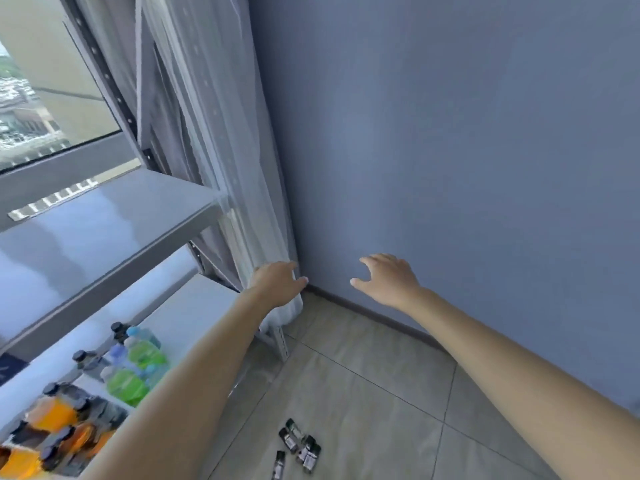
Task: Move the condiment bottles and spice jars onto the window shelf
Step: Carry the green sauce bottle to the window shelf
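A grey metal shelf unit (114,265) stands against the window at left. Its lower shelf holds green bottles (138,365), orange bottles (52,424) and dark-capped jars (85,358), all blurred. Several small dark spice jars (299,445) lie on the tiled floor near the bottom edge. My left hand (280,284) reaches forward to the white curtain (221,133) beside the shelf post, fingers relaxed and holding nothing. My right hand (386,280) hovers with spread fingers in front of the blue wall, empty.
The upper shelf board (86,230) is bare and glossy. A blue wall (450,133) fills the right side, with a dark skirting board along the tiled floor (381,393). The window (41,98) lies behind the shelf.
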